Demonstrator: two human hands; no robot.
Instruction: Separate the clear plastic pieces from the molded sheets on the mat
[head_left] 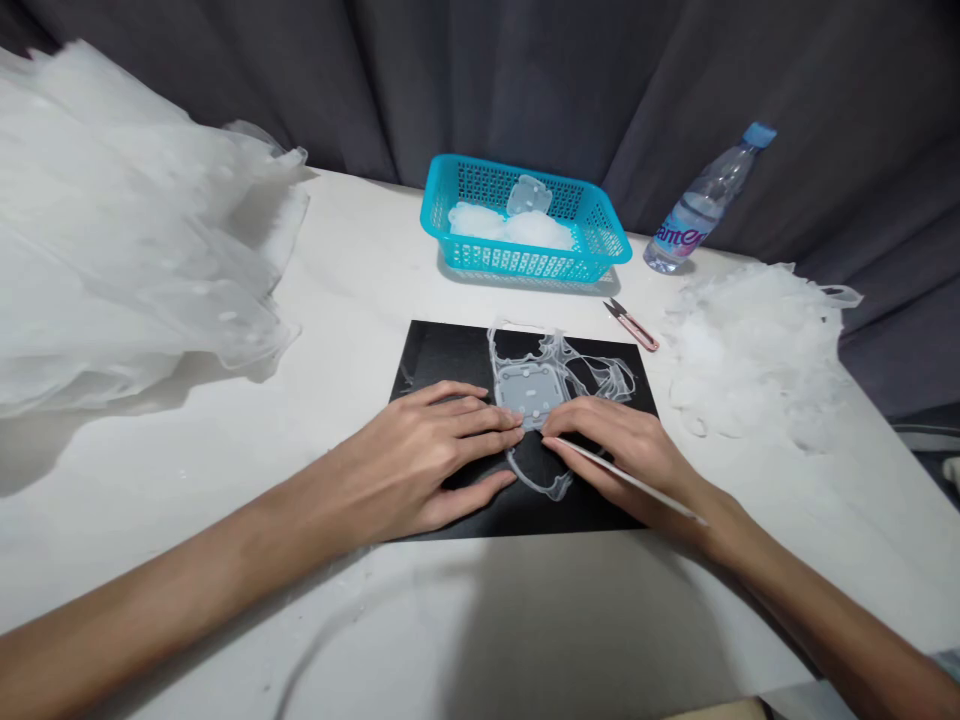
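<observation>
On the black mat, a translucent plastic piece lies near the middle, the left hand touching its edge, grip spread flat, the right hand with grip pinched round a slim white tool, a blue basket beyond the mat.

left hand: bare, slim straight fingers
left forearm: bare to frame edge, 8 o'clock
right hand: bare, slim
right forearm: bare, slender
4 o'clock edge: pale blue-grey patch, sleeve or not unclear
</observation>
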